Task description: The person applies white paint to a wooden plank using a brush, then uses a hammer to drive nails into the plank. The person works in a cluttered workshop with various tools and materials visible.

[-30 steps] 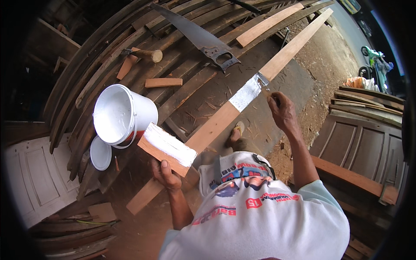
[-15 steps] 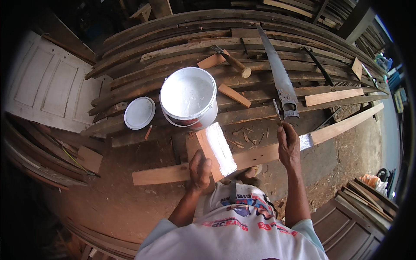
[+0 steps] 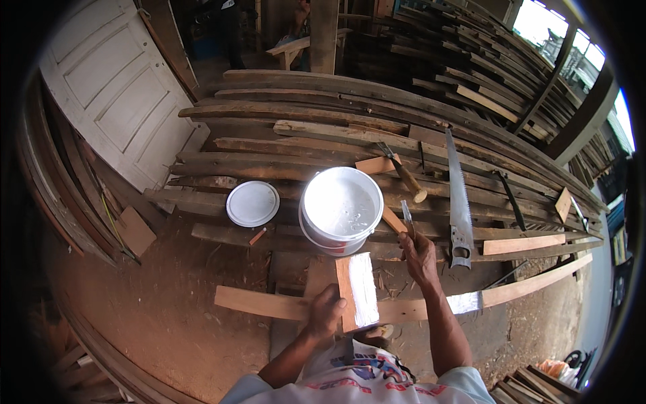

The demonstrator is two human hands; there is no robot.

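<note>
Planks [image 3: 336, 132] — hands [image 3: 326, 311] [image 3: 420, 257] curled round block [image 3: 361, 289], brush [image 3: 406, 211]

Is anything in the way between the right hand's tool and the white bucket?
Nothing visible: the right hand holds the thin tool just right of the open white bucket. A small wood block lies lower, on the planks.

On the near side of the bucket [image 3: 328, 240], the left hand [image 3: 326, 311] grips with its thumb [image 3: 339, 305] uppermost, left forearm [image 3: 289, 355] slanting toward the bucket. To the bucket's right, the right hand [image 3: 420, 258] is curled in a pinch, right forearm [image 3: 447, 326] extended farther forward.
</note>
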